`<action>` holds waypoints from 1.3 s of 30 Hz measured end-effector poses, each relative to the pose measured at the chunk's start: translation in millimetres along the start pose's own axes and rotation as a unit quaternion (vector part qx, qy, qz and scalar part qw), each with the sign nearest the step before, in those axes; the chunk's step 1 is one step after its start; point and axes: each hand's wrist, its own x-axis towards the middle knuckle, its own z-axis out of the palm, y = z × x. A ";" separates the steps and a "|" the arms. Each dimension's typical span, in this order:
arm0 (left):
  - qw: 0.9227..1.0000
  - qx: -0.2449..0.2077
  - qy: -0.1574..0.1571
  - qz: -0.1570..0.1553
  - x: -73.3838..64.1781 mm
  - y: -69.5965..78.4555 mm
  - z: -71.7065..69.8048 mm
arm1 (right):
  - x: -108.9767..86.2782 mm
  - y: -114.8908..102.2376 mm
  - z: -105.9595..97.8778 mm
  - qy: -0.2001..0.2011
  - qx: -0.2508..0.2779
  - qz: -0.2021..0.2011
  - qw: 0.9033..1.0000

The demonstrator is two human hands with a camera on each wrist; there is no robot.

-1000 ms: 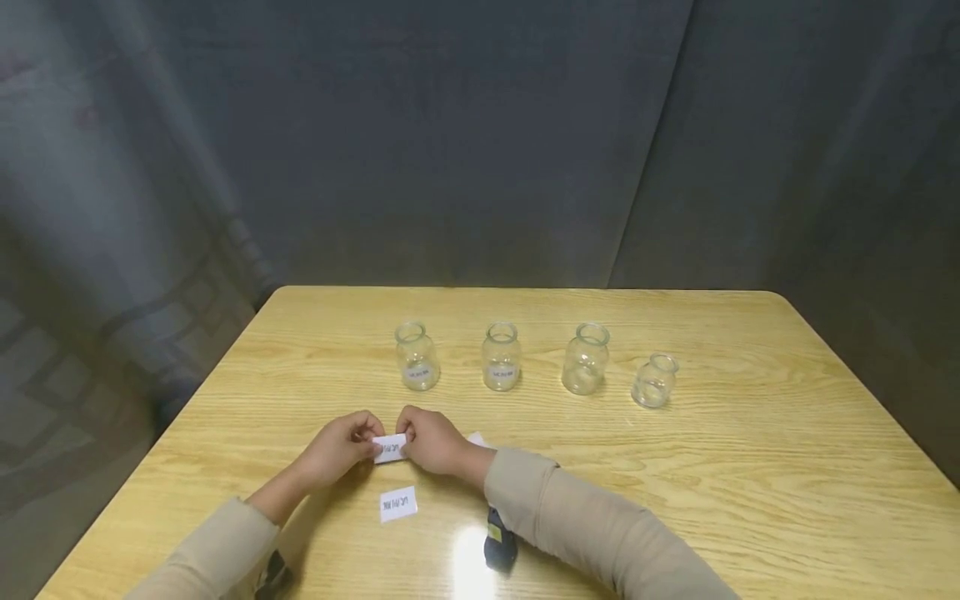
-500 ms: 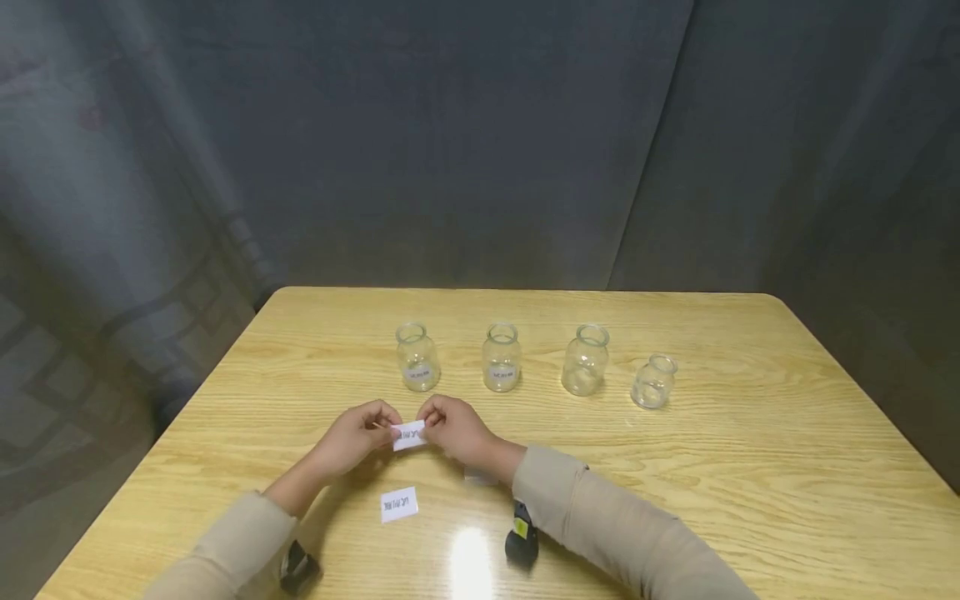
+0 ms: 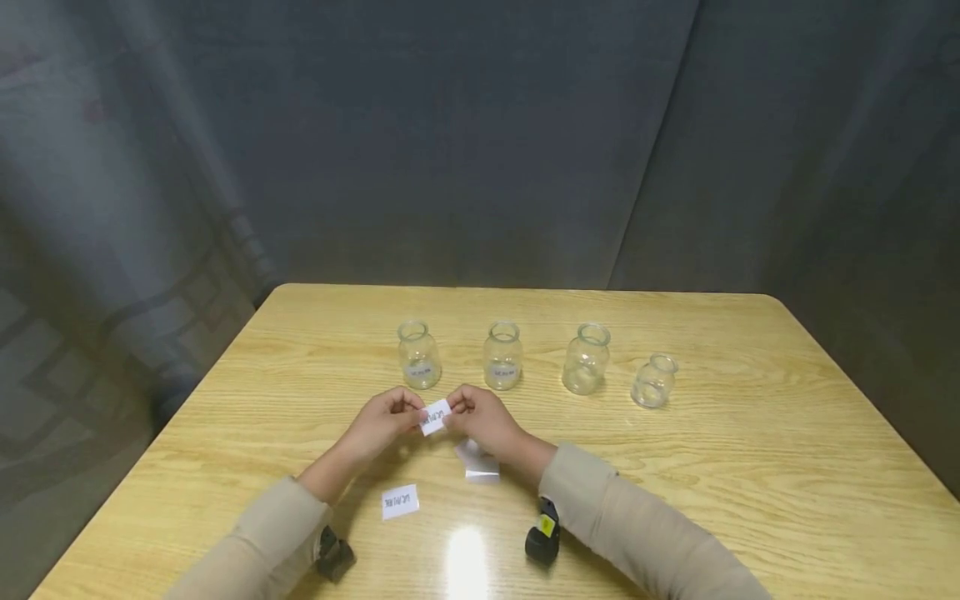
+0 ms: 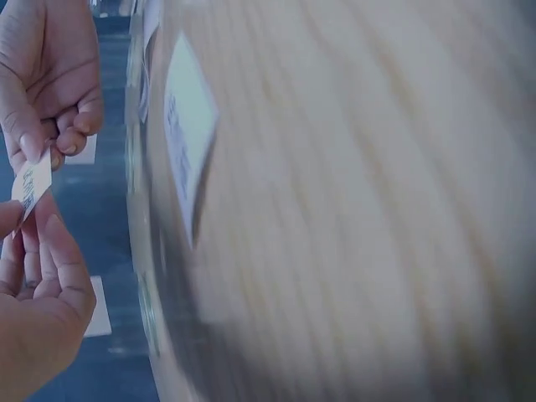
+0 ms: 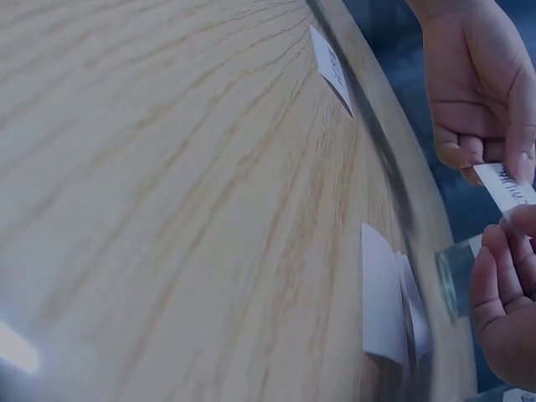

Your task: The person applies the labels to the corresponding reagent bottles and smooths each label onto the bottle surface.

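Note:
A small white label (image 3: 435, 417) with dark handwriting is held up between both hands, tilted, in front of the two left jars. My left hand (image 3: 382, 425) pinches its left end between thumb and fingers. At the opposite end my right hand (image 3: 487, 423) pinches it the same way; both wrist views show the thumbs on the written face. Another written label (image 3: 400, 502) lies flat on the table nearer me. Beneath the right hand lie blank-looking white paper pieces (image 3: 482, 468), partly covered by that hand.
Across the table (image 3: 750, 467) stand glass jars in a row: a labelled jar (image 3: 420, 358) at left, a second labelled jar (image 3: 502, 358), an unlabelled jar (image 3: 586, 362) and a smaller jar (image 3: 654, 383) at right. A grey curtain (image 3: 465, 150) hangs behind the table.
Both hands have moved right and away from me with the label, up toward the jars. The paper pieces under the right hand show more now. The label on the table stays put.

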 end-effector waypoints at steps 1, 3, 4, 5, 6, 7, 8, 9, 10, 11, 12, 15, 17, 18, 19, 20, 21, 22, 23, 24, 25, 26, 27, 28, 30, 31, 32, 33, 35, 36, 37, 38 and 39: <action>1.000 -0.008 0.001 0.001 0.9 0.3 1.9 | -0.9 0.0 -1.4 0.001 0.002 0.001 1.000; 1.000 -0.019 0.002 0.007 2.7 0.6 5.5 | -2.9 0.2 -4.0 0.002 0.012 0.004 1.000; 1.000 -0.025 0.002 0.009 3.4 0.7 7.4 | -3.7 0.4 -5.5 0.002 0.016 0.005 1.000; 1.000 -0.030 0.001 0.009 4.0 0.8 9.1 | -4.4 0.7 -6.9 0.002 0.020 0.004 1.000; 0.999 -0.033 0.000 0.009 4.5 1.1 10.7 | -5.1 1.0 -8.4 0.001 0.025 0.004 1.000; 0.999 -0.035 0.000 0.009 4.8 1.2 12.3 | -5.6 1.2 -9.7 0.001 0.031 0.001 1.000; 0.999 -0.032 -0.002 0.010 4.9 1.2 13.6 | -6.0 1.4 -11.1 0.002 0.036 0.000 0.999; 0.999 -0.033 -0.003 0.007 4.9 1.5 14.8 | -6.5 1.3 -12.4 0.004 0.038 0.001 0.999; 0.999 -0.032 -0.005 0.007 4.9 1.7 15.7 | -6.9 1.2 -13.5 0.007 0.040 0.001 0.999; 1.000 -0.028 -0.006 0.006 4.8 1.7 16.6 | -7.2 1.1 -14.3 0.012 0.042 0.001 0.999; 1.000 -0.026 -0.009 0.006 4.5 1.8 17.2 | -7.6 1.0 -15.1 0.016 0.044 0.001 0.999; 1.000 -0.015 -0.018 0.002 4.1 1.9 18.9 | -9.1 0.2 -16.5 0.025 0.047 -0.001 0.999; 1.000 -0.009 -0.024 0.000 4.7 1.5 19.9 | -10.3 -0.6 -17.3 0.023 0.050 -0.007 0.998; 1.000 -0.007 -0.027 -0.001 5.2 1.9 20.4 | -11.2 -1.3 -17.9 0.020 0.052 -0.009 0.998; 1.000 -0.007 -0.030 0.001 6.1 2.6 21.1 | -12.1 -2.2 -18.8 0.018 0.047 -0.012 0.999; 0.999 -0.009 -0.032 0.004 6.9 3.6 21.9 | -13.1 -3.3 -19.7 0.017 0.041 -0.015 0.999; 0.999 -0.013 -0.035 0.008 8.0 4.8 22.8 | -13.9 -4.3 -20.8 0.015 0.037 -0.018 0.999; 0.999 -0.020 -0.037 0.012 9.1 6.5 23.6 | -14.7 -5.0 -22.0 0.014 0.031 -0.020 0.999; 0.999 -0.026 -0.040 0.016 10.1 8.4 24.4 | -15.6 -6.1 -23.3 0.013 0.025 -0.022 0.999; 0.998 -0.030 -0.042 0.021 11.0 10.5 25.3 | -16.4 -6.8 -24.7 0.013 0.019 -0.026 0.999; 0.998 -0.035 -0.047 0.026 11.7 12.3 26.2 | -16.9 -7.2 -25.9 0.014 0.012 -0.030 0.999; 0.998 -0.037 -0.050 0.030 12.2 14.0 27.1 | -17.6 -7.8 -27.1 0.015 0.010 -0.031 0.999; 0.997 -0.037 -0.053 0.032 12.7 15.2 27.8 | -18.0 -7.9 -28.4 0.016 0.011 -0.031 0.999; 0.997 -0.038 -0.056 0.034 12.9 16.7 28.7 | -18.5 -8.4 -29.6 0.019 0.009 -0.031 0.999; 0.997 -0.038 -0.060 0.037 13.1 18.6 30.5 | -19.4 -9.6 -32.0 0.025 0.012 -0.029 0.999; 0.997 -0.040 -0.062 0.037 13.2 19.2 31.4 | -19.7 -10.2 -33.3 0.030 0.011 -0.027 0.999; 0.996 -0.043 -0.064 0.037 13.3 19.8 32.3 | -20.1 -11.2 -34.6 0.036 0.012 -0.023 0.999; 0.996 -0.048 -0.067 0.037 13.5 20.1 33.2 | -20.3 -11.9 -36.0 0.042 0.013 -0.020 0.999; 0.995 -0.052 -0.073 0.034 13.9 20.6 34.6 | -20.6 -13.7 -39.0 0.055 0.015 -0.013 0.998; 0.995 -0.053 -0.077 0.033 14.1 20.7 35.3 | -20.7 -14.2 -40.4 0.061 0.015 -0.010 0.998; 0.994 -0.055 -0.084 0.032 14.4 20.8 35.8 | -20.9 -14.9 -41.9 0.065 0.016 -0.008 0.998; 0.994 -0.056 -0.090 0.031 14.6 21.0 36.3 | -21.1 -15.3 -43.4 0.065 0.017 -0.005 0.998; 0.994 -0.053 -0.096 0.030 14.8 21.3 36.7 | -21.5 -15.6 -44.8 0.065 0.017 -0.004 0.998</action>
